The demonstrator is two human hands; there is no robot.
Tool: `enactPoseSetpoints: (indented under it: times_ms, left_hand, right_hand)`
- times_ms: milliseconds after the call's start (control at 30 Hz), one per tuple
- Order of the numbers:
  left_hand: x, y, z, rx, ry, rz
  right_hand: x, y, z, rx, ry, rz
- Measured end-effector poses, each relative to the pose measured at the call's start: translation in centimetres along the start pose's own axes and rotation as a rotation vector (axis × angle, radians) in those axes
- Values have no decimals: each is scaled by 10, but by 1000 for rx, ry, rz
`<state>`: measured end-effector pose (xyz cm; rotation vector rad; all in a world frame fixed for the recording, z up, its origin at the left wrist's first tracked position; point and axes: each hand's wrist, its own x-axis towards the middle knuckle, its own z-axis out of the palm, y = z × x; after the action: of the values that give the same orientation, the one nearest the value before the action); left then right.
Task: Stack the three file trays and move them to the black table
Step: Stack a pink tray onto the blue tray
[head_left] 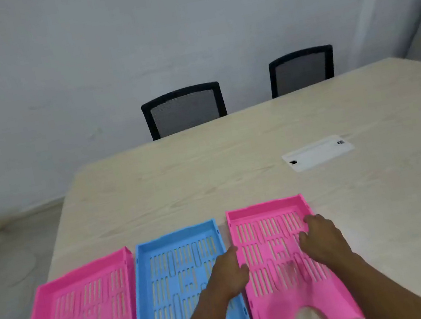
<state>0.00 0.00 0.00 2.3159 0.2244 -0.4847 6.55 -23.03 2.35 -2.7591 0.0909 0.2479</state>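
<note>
Both hands were over at the right pink tray (279,268), so I'll use that as the reference. The right hand (322,241) sat over its right half, fingers (308,222) curled down onto the slotted floor near the right wall. They looked loosely bent rather than clamped on anything, though the blur made it hard to be sure. The left hand (229,274) was at that tray's left wall, fingers (232,251) slightly apart and laid along the edge, thumb side touching the wall. I couldn't tell if it was actually gripping the rim or just resting against it.

The blue tray (181,285) lay just left of the right pink one, long sides nearly touching, and the left forearm crossed over its near right corner. Another pink tray (85,316) sat left of the blue one, also close beside it. All three lay flat in a row on the light wood worktop (206,176), none stacked.

Further back from the right pink tray and off to its right, a white cable cover (318,153) was set flush in the worktop. Two black mesh chairs (184,110) stood at the far edge, against a pale wall (73,57).
</note>
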Motion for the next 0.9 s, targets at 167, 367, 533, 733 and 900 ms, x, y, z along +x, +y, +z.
enactPoseSetpoints:
  times_ms: [167, 367, 533, 733, 900]
  left_hand:
    - [22, -17, 30, -72, -40, -67]
    - [11, 7, 35, -124, -50, -156]
    - [8, 12, 40, -144, -48, -211]
    - [28, -16, 47, -241, 47, -108]
    - [12, -8, 4, -412, 226, -63]
  right_hand:
    - [-13, 28, 25, 104, 15, 164]
    - [-20, 44, 45, 143, 13, 257]
    - [-20, 55, 46, 188, 7, 503]
    - [-11, 56, 29, 217, 192, 443]
    - [-4, 23, 12, 330, 226, 378]
